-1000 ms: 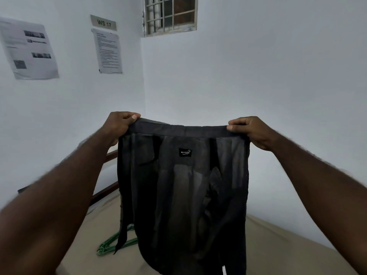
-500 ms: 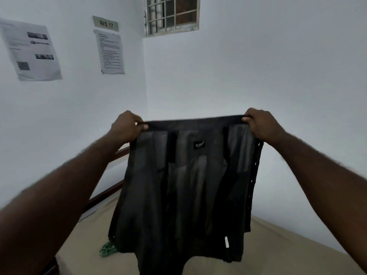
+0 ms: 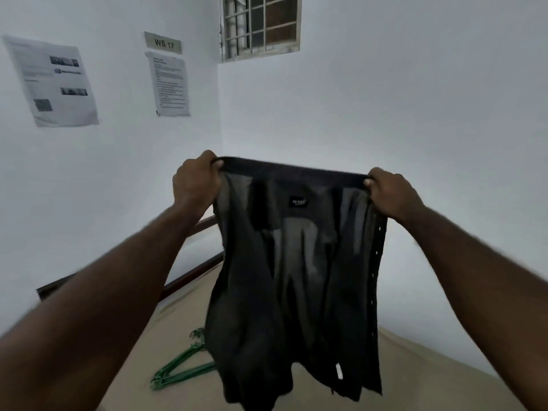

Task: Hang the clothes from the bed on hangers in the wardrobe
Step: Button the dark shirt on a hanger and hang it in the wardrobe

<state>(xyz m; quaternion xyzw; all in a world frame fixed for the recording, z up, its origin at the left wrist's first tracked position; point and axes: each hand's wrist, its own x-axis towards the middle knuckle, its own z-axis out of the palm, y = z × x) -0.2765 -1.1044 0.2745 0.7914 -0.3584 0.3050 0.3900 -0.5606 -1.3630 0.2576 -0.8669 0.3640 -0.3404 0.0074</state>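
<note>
Two bare forearms reach forward from the bottom corners of the view. The left hand (image 3: 197,180) and the right hand (image 3: 391,194) are raised in front of the camera. Between them they hold a dark shirt (image 3: 296,277) spread out by its top edge.

The left hand's fingers (image 3: 207,157) curl tightly over the shirt's top left corner, with the thumb pressed on the near side of the cloth. The right hand's fingers (image 3: 378,173) curl the same way round the top right corner, thumb tip on the edge. The top edge is pulled nearly straight and slopes slightly down to the right.

The shirt hangs free and is thin enough for light to show through in patches. A small black label (image 3: 298,202) sits just below the middle of its top edge. A row of small pale dots runs down its right edge, and a white tag (image 3: 338,371) hangs near its lower right hem.

Behind and below the shirt lies a bed (image 3: 430,381) with a tan cover. A bunch of green hangers (image 3: 181,369) lies on it at the shirt's lower left, partly hidden by the cloth. Left of the shirt, a dark wooden bed rail (image 3: 189,277) runs along a white wall.

Higher on that wall, up and left of the shirt, hang a large printed sheet (image 3: 53,81), a sign (image 3: 163,43) reading "WS 17", and a smaller sheet (image 3: 170,84) under the sign. Above the shirt, high on the far wall, is a barred window (image 3: 261,25).
</note>
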